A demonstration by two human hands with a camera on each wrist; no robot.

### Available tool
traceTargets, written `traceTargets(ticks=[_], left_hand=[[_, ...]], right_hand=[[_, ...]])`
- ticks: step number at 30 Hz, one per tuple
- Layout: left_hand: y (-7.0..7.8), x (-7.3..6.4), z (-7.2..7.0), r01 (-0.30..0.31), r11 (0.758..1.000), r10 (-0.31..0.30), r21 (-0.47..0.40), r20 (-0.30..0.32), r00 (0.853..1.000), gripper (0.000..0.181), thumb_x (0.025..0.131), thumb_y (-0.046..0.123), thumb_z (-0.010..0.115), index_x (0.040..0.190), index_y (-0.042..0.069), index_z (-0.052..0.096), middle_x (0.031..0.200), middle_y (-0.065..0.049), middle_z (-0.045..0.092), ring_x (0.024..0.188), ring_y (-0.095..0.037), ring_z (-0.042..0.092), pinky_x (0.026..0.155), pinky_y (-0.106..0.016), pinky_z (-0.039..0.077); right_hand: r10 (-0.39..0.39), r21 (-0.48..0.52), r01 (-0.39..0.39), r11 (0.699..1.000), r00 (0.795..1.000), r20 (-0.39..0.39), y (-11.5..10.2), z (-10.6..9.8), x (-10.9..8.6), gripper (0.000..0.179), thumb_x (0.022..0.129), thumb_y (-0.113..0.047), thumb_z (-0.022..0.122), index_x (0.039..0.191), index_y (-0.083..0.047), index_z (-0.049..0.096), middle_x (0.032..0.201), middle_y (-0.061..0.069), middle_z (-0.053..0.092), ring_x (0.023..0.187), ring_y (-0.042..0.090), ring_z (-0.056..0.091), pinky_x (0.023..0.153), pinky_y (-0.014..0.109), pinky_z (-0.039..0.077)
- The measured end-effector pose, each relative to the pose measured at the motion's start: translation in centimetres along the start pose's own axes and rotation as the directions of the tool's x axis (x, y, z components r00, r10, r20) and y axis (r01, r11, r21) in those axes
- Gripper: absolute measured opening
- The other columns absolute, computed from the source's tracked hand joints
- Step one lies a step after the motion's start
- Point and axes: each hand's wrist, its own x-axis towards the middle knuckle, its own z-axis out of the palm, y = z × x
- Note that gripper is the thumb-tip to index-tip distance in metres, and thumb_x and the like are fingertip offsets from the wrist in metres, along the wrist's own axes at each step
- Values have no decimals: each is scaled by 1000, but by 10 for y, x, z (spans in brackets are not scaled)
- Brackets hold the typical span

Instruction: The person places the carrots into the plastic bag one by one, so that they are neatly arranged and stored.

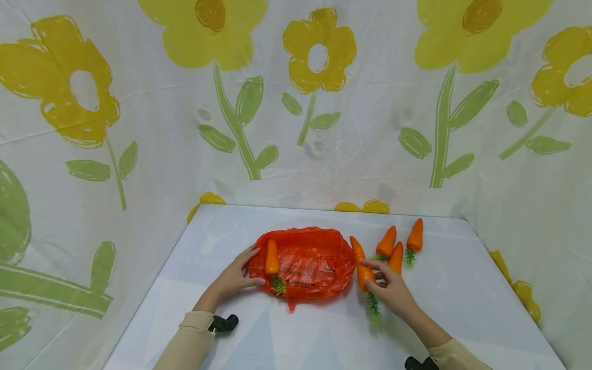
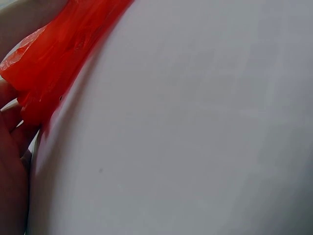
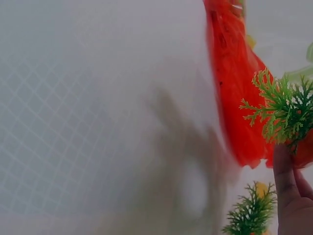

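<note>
A red plastic bag (image 1: 314, 267) lies spread on the table, with one orange toy carrot (image 1: 272, 258) with green leaves on its left part. At the bag's left edge, my left hand (image 1: 235, 277) holds the plastic; in the left wrist view the red film (image 2: 54, 63) sits between thumb and fingers. My right hand (image 1: 390, 289) pinches another toy carrot (image 1: 362, 267) by its thick end, beside the bag's right edge. Its tip points away and its leaves (image 1: 373, 307) hang toward me. Those leaves also show near the fingers (image 3: 285, 176) in the right wrist view.
Right of the bag lie three more toy carrots, one upright-looking at the far right (image 1: 415, 235), one beside it (image 1: 386, 241), and one partly behind my right hand (image 1: 396, 258). A flowered curtain (image 1: 361, 169) rises behind the white table (image 1: 481, 308).
</note>
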Motion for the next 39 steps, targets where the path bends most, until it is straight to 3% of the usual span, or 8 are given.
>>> traceTargets(ticks=[9,27,34,39], left_hand=[[0,0,0,-5,1000,5,11,-1,1000,99,81,46,84,159,12,35,169,-8,19,152,-40,21,118,-63,25],[1,-1,-1,12,1000,-12,12,-3,1000,101,79,48,85,160,15,34,170,-5,19,153,-37,21,118,-62,25],[2,-1,-2,-27,1000,27,-11,-9,1000,99,79,43,87,158,10,37,169,-10,20,153,-39,20,119,-60,25],[1,-1,-1,-36,999,36,-2,-7,999,99,79,44,86,158,11,36,169,-10,21,152,-40,21,118,-61,26]], right_hand=[[10,19,-10,1000,1000,10,-4,6,2,42,96,-16,71,137,-18,63,138,9,58,103,23,59,84,24,55],[-2,70,0,998,999,35,-6,20,7,41,95,-13,71,135,-17,64,138,9,58,101,24,58,82,23,55],[-43,84,39,996,998,51,-4,26,11,42,95,-9,70,135,-16,64,137,11,59,100,26,60,83,25,56],[-29,90,23,996,998,64,-8,30,12,41,95,-11,70,135,-18,64,137,11,59,101,26,61,83,25,57]])
